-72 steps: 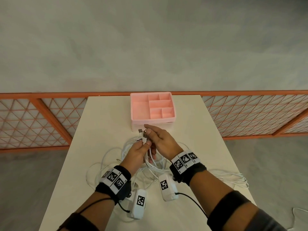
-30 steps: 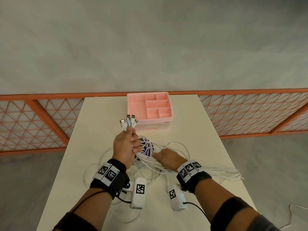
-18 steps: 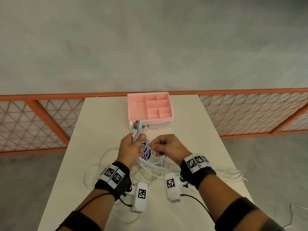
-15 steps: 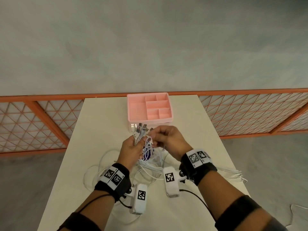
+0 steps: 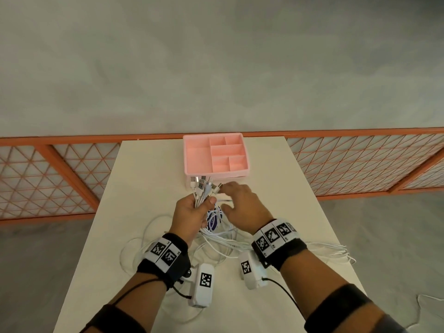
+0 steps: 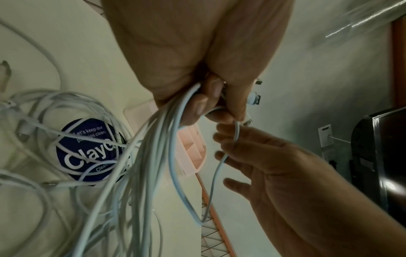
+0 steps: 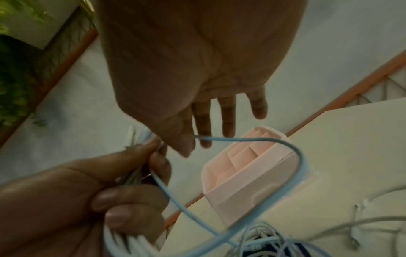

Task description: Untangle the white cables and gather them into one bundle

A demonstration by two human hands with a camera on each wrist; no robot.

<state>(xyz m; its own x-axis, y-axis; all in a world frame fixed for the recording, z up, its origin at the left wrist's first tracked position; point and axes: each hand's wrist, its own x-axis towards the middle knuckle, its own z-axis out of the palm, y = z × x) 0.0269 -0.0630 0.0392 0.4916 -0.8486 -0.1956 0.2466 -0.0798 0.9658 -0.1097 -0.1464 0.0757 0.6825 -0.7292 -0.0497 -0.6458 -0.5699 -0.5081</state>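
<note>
The left hand (image 5: 192, 212), at centre frame in the head view, is fisted around a bunch of white cables (image 5: 217, 239), plug ends (image 5: 203, 186) fanning up above the thumb. To its right, the right hand (image 5: 242, 207) hovers with fingers spread and relaxed; one cable strand (image 7: 241, 139) passes by its thumb, gripped or not cannot be told. The pink tray (image 5: 192, 159), upper centre, shows bare compartments. Remaining cable loops lie on the table (image 5: 144, 169) below both hands, over a blue round label (image 6: 87, 149).
</note>
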